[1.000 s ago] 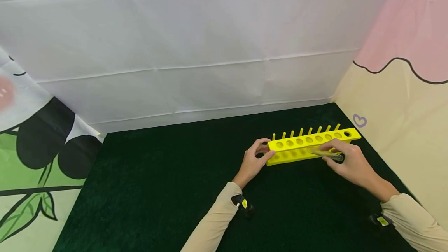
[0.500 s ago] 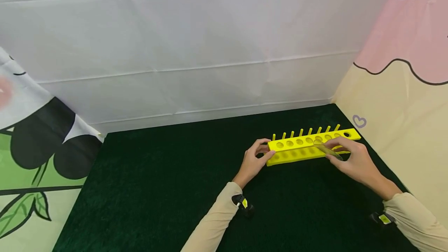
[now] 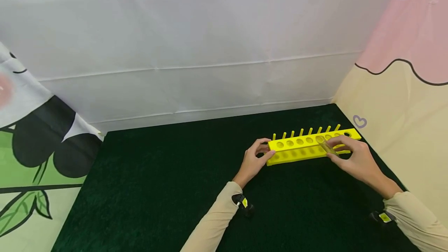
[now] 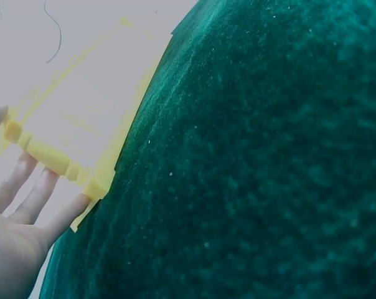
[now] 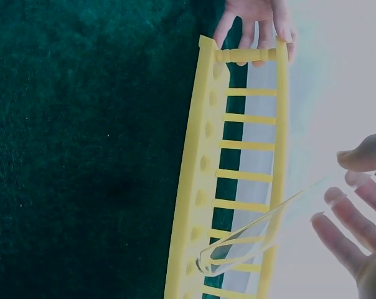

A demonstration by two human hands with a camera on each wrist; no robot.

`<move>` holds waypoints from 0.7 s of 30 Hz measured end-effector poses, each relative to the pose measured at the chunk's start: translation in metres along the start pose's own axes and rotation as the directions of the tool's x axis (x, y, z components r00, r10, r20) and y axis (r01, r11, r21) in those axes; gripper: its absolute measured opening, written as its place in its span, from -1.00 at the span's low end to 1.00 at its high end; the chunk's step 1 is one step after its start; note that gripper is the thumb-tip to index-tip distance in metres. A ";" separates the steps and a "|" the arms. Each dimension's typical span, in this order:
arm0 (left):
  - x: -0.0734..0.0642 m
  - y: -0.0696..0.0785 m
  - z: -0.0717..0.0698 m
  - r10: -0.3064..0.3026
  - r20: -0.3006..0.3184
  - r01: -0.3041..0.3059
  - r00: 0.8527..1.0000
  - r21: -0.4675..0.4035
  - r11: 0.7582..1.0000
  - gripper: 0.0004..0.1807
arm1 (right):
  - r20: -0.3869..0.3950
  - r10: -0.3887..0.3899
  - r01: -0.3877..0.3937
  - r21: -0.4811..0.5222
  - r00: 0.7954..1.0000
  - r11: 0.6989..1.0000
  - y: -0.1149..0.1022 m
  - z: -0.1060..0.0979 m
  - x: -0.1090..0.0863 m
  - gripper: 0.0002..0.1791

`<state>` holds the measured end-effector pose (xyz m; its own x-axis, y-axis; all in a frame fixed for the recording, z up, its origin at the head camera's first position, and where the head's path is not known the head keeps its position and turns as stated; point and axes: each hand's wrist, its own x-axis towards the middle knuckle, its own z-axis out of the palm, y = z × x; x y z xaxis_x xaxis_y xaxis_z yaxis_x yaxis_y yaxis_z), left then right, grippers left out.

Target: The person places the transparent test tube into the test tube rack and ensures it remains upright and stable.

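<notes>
A yellow test tube rack (image 3: 301, 147) with a row of round holes stands on the dark green felt (image 3: 168, 189), right of centre. My left hand (image 3: 265, 151) grips its left end, thumb at the front and fingers behind; the left wrist view shows those fingers (image 4: 32, 190) against the rack (image 4: 70, 131). My right hand (image 3: 338, 147) pinches a clear glass test tube (image 3: 325, 145). The tube is tilted, its rounded end over a hole toward the rack's right end. In the right wrist view the tube (image 5: 250, 240) slants across the rack (image 5: 238, 168), below my right fingers (image 5: 353, 215).
White cloth forms the back wall (image 3: 196, 42), with a pink and cream printed cloth (image 3: 402, 88) close on the right and a panda print (image 3: 31, 143) on the left. The felt stretches left of and in front of the rack.
My right hand has lifted the tube from the rack's front side up to its top row of holes and tipped it steeper. The left hand and rack stay put.
</notes>
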<state>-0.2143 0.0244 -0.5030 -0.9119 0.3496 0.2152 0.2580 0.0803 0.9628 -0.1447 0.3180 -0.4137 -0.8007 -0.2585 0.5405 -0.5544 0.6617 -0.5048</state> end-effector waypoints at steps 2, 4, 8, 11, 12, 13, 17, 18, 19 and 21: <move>0.000 0.000 0.000 -0.003 0.000 0.003 1.000 0.004 1.000 -0.57 | -0.004 0.001 -0.001 0.002 1.000 1.000 0.001 0.000 0.000 -0.50; 0.000 -0.001 0.000 -0.009 -0.001 0.009 1.000 0.012 1.000 -0.58 | -0.006 0.013 -0.013 0.005 1.000 1.000 0.001 0.000 -0.001 -0.51; -0.001 -0.001 0.000 -0.005 0.002 0.005 1.000 0.013 1.000 -0.58 | -0.002 0.050 -0.050 0.023 0.999 0.998 0.002 -0.001 -0.002 -0.55; -0.001 -0.002 0.001 0.002 0.003 -0.002 1.000 0.013 1.000 -0.58 | -0.002 0.069 -0.068 0.051 0.998 0.996 0.003 -0.002 -0.004 -0.56; -0.001 -0.002 0.001 0.002 0.003 -0.002 1.000 0.015 1.000 -0.58 | -0.002 0.076 -0.076 0.062 0.997 0.995 0.003 -0.002 -0.004 -0.56; -0.001 -0.002 0.001 0.001 0.002 -0.001 1.000 0.019 1.000 -0.58 | -0.004 0.083 -0.083 0.071 0.997 0.994 0.003 -0.002 -0.004 -0.57; 0.000 -0.001 0.002 -0.004 0.004 0.004 1.000 0.024 1.000 -0.59 | -0.014 0.119 -0.117 0.102 0.993 0.988 0.005 -0.003 -0.006 -0.59; 0.000 -0.001 0.002 -0.005 0.004 0.005 1.000 0.025 1.000 -0.58 | -0.017 0.129 -0.126 0.108 0.992 0.986 0.006 -0.003 -0.006 -0.59; 0.000 -0.001 0.002 -0.005 0.005 0.005 1.000 0.024 1.000 -0.58 | -0.022 0.136 -0.133 0.114 0.990 0.985 0.007 -0.004 -0.006 -0.60; 0.000 -0.001 0.002 -0.005 0.006 0.005 1.000 0.024 1.000 -0.58 | -0.028 0.149 -0.144 0.123 0.988 0.982 0.006 -0.004 -0.007 -0.60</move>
<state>-0.2136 0.0265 -0.5046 -0.9112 0.3546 0.2097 0.2614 0.1043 0.9596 -0.1418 0.3262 -0.4178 -0.8676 -0.1370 0.4781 -0.4565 0.6006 -0.6564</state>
